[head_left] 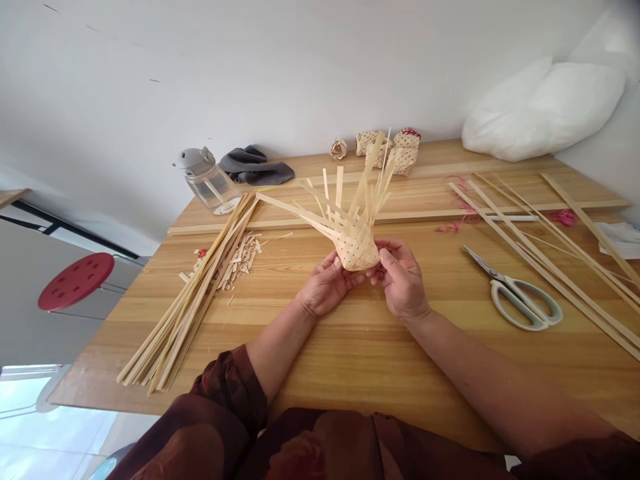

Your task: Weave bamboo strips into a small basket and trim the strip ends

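Note:
Between my two hands is a small woven basket (pixel 358 249) of pale flat strips, held just above the table. Its base faces me, and long loose strip ends fan up and away toward the wall. My left hand (pixel 327 283) is closed on the lower left side, thumb on the weave and fingers beneath. On the right side, my right hand (pixel 401 277) pinches the edge between thumb and fingers. Scissors (pixel 520 293) with pale handles lie to the right of my right hand, blades slightly apart. A bundle of long strips (pixel 200 287) rests at the left.
Short strip offcuts (pixel 243 260) lie beside the bundle. Along the back are a water bottle (pixel 210 183), a grey cloth (pixel 257 167), several finished woven pieces (pixel 404 157) and a white plastic bag (pixel 543 110). More long strips (pixel 550 250) and pink string (pixel 467 210) spread at the right.

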A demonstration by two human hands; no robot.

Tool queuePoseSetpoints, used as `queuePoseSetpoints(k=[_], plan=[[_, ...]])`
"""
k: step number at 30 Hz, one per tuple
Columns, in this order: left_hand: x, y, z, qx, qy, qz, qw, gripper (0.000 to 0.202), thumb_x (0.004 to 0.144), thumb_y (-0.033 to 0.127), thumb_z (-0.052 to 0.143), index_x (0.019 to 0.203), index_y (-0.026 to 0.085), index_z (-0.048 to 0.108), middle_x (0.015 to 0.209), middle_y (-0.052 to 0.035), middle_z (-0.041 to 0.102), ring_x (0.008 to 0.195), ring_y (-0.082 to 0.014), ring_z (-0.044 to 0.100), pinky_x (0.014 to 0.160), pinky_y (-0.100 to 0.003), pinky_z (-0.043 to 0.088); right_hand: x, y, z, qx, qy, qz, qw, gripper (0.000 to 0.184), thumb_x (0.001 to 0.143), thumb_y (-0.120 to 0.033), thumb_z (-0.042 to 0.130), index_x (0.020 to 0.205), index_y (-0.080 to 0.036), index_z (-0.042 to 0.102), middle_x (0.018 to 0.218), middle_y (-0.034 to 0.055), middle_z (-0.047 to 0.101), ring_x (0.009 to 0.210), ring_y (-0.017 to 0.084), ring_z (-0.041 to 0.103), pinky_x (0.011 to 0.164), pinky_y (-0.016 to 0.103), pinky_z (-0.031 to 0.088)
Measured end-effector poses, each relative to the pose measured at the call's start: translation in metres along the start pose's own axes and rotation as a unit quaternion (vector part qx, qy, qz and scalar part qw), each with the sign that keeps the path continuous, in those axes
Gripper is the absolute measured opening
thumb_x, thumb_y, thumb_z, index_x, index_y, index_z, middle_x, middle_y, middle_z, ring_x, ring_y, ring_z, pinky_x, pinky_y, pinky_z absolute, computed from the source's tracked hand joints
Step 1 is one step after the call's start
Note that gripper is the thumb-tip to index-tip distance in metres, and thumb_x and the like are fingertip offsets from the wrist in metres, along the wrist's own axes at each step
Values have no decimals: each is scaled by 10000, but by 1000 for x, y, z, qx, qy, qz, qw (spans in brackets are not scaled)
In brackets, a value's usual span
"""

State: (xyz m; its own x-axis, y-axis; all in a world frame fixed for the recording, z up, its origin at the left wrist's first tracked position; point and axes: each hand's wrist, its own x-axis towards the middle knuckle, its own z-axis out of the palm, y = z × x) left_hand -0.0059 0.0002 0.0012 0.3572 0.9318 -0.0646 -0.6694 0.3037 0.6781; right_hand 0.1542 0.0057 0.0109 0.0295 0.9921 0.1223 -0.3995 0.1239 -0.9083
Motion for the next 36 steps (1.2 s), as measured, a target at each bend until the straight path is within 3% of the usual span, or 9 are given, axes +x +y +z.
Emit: queuePoseSetpoints(k=[8, 23, 36], plan=[[-1, 2, 7, -6, -12, 13, 1000, 555, 777, 426, 874, 1250, 199, 694, 1294, -100, 730, 1166, -264, 702, 1127, -453, 497, 0, 3, -1, 1, -2, -9, 1000, 310, 850, -471, 769, 1037, -238, 686, 862, -6, 700, 582, 122, 649, 490, 260, 504], [-1, 2, 3, -7, -15, 12, 1000, 599, 756, 424, 891, 1274, 204, 685, 1286, -100, 740, 1184, -264, 705, 1134, -446, 493, -3, 3, -1, 5, -19, -18, 1000, 292, 891, -463, 733, 1062, -229, 702, 846, 10, 707, 618, 137, 652, 518, 275, 506], [-2, 1, 5, -6, -9, 19, 1000, 573, 787, 387, 871, 1295, 217, 669, 1299, -96, 729, 1183, -252, 699, 1118, -442, 517, -4, 4, -2, -35, -23, -28, 999, 336, 880, -484, 744, 1092, -235, 665, 1045, 36, 696, 656, 129, 656, 534, 280, 511]])
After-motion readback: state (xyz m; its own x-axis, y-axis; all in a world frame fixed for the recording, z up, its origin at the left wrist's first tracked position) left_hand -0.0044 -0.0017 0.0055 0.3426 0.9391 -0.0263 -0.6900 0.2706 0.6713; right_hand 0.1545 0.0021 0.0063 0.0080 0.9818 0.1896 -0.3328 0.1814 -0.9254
